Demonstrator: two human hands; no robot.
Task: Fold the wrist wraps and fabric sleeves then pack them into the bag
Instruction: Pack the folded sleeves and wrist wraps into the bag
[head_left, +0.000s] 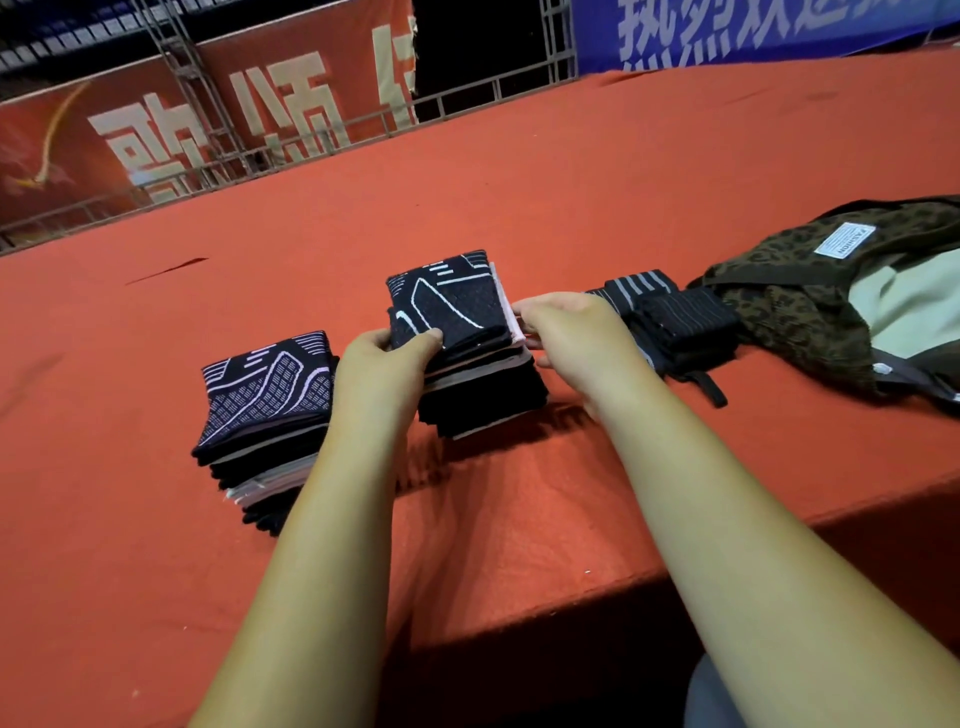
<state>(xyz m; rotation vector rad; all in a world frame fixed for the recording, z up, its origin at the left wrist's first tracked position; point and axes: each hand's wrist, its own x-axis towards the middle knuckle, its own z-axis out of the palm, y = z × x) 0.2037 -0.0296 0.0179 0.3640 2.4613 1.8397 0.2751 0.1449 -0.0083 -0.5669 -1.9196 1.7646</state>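
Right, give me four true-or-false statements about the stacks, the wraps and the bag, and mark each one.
1. The left hand and the right hand both grip the middle stack of folded sleeves, one at each side. True.
2. The second stack of sleeves lies inside the bag. False: it sits on the red cloth, to the left of the left hand.
3. The wrist wraps lie between the middle stack and the bag. True.
4. The bag is closed. False: it lies open, with its pale lining showing.
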